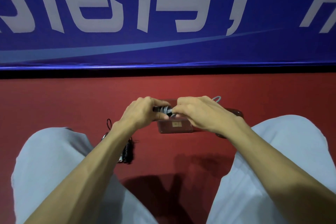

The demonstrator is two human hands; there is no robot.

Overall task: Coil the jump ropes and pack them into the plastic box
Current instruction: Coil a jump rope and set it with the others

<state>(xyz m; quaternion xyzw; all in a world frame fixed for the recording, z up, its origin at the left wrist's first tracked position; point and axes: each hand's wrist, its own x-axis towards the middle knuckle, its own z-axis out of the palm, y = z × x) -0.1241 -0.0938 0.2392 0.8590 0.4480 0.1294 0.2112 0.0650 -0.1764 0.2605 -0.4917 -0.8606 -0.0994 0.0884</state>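
Observation:
My left hand (141, 111) grips the black handles of a grey jump rope (164, 110), with grey cord wrapped around them. My right hand (198, 112) pinches the grey cord right beside the wraps; a loose loop of it sticks out behind that hand. Both hands hover over a clear plastic box (175, 126) lying on the red floor. A second, black jump rope (127, 151) lies coiled on the floor under my left forearm, partly hidden by it.
I sit with my legs in light grey trousers (51, 160) spread to either side. A dark clear lid-like piece (236, 112) lies behind my right wrist. A blue banner wall (163, 23) closes off the floor ahead.

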